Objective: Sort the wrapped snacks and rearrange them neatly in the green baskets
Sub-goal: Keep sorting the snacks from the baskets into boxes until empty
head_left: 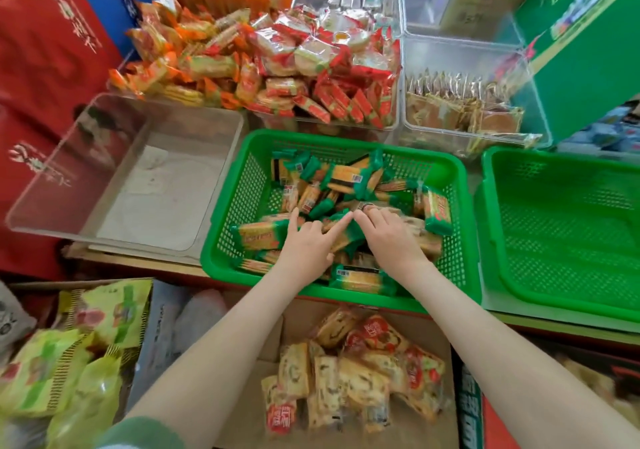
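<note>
Crowded shop shelf, clear bins [166,185] behind. Left hand [308,244] and right hand [391,240] lie flat, fingers straight, gripping nothing, on green packs [346,178] jumbled in the basket [346,135]. Light, slippery wrappers, probably brittle inside: best pinched gently by the long sides.

We see bright, even, diffuse light, with only soft shadows among the packets [346,175] in the green basket [346,136]. Pale glare streaks the wall of the clear bin [110,143] at the left. Light motion blur softens everything, and the wide lens bends straight lines toward the corners.
</note>
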A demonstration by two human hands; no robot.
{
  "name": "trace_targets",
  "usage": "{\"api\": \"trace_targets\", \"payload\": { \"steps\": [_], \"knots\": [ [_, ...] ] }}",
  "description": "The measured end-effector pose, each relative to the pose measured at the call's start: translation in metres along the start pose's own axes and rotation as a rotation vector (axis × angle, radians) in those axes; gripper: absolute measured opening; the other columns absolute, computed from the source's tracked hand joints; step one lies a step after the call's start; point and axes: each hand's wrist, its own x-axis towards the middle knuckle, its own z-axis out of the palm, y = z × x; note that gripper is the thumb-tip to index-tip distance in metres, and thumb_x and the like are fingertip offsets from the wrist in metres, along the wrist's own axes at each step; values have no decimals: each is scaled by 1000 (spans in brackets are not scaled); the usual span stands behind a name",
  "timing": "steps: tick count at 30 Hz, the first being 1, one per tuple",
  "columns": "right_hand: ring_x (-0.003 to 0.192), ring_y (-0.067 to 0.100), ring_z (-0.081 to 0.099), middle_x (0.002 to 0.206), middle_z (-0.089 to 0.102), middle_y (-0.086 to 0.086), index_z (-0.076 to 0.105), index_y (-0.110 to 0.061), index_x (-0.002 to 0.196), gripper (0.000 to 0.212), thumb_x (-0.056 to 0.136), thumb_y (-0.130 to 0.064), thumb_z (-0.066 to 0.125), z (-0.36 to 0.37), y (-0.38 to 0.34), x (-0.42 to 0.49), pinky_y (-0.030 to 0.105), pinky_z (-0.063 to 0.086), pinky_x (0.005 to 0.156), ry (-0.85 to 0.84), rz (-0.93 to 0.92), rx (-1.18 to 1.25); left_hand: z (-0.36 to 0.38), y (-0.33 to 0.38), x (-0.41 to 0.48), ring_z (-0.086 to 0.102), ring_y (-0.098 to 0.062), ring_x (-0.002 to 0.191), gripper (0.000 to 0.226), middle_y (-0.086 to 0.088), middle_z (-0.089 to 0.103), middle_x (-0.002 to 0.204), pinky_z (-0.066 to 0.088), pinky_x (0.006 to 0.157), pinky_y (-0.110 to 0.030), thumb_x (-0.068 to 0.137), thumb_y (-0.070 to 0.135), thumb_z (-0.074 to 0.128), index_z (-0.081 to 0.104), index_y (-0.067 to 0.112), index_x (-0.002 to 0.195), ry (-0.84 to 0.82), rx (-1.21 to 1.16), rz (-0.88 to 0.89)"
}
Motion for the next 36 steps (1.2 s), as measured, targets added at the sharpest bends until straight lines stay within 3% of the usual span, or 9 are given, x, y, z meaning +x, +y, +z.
{"api": "trace_targets", "payload": {
  "steps": [3, 5, 8, 15, 19, 23, 27, 34, 36],
  "knots": [
    [76, 30, 59, 90, 61, 14, 59, 2, 118, 56, 65, 6, 77, -10, 2, -3, 38, 52, 65, 51, -9, -48, -7, 7, -3, 56, -33, 101, 82, -15, 56, 107, 4, 114, -59, 90, 19, 54, 5, 35, 153, 105, -17, -43],
    [79, 29, 56, 90, 59, 13, 59, 2, 121, 54, 70, 4, 73, -18, 5, -13, 37, 49, 67, 78, -22, -112, -14, 11, -6, 57, -35, 88, 82, -16, 57, 94, 18, 111, -61, 82, 13, 59, 20, 28, 153, 223, -109, -73],
    [85, 28, 51, 93, 57, 12, 60, 1, 118, 50, 71, 1, 73, -30, 12, -37, 37, 46, 74, 106, -45, -161, -33, 27, -17, 50, -33, 78, 81, -14, 51, 91, 49, 79, -45, 84, 13, 61, 21, 24, 153, 277, -381, -167],
    [84, 29, 50, 90, 55, 16, 62, 4, 108, 40, 69, 11, 71, -78, 46, -124, 39, 55, 70, 289, 178, 2, -68, 127, -36, 52, -16, 72, 82, -3, 49, 100, 39, 56, -21, 92, 27, 59, 6, 34, 154, 226, -723, -167],
    [84, 31, 53, 93, 54, 16, 58, 0, 100, 20, 80, -1, 57, -121, 82, -210, 41, 55, 69, 303, 337, 34, -77, 215, -41, 53, -17, 70, 81, -6, 53, 108, 42, 63, -25, 91, 25, 60, 7, 35, 153, 224, -760, -45],
    [77, 35, 60, 96, 56, 16, 55, 0, 102, 32, 73, 2, 70, -161, 121, -325, 35, 51, 60, 279, 571, 140, -73, 325, -50, 57, -27, 86, 81, -11, 54, 111, 39, 71, -28, 89, 23, 60, 12, 29, 154, 222, -715, 32],
    [70, 32, 57, 99, 53, 7, 46, -9, 112, 24, 90, -12, 57, -200, 160, -452, 34, 38, 54, 178, 872, 295, -61, 452, -63, 56, -30, 92, 82, -12, 55, 110, 44, 75, -33, 89, 27, 59, 10, 29, 154, 148, -707, 141],
    [72, 28, 58, 95, 55, 8, 28, -25, 107, 24, 96, -18, 49, -238, 228, -625, 40, 48, 58, 114, 1194, 431, -39, 625, -66, 58, -26, 97, 81, -8, 56, 118, 48, 75, -34, 92, 37, 55, 5, 23, 154, 2, -604, 265],
    [75, 27, 57, 101, 57, 13, 29, -22, 107, 24, 96, -16, 50, -236, 249, -660, 33, 46, 54, 169, 1253, 444, -33, 657, -61, 59, -25, 100, 77, -9, 56, 124, 46, 72, -30, 92, 34, 55, 10, 20, 154, -23, -595, 279]
  ]
}}
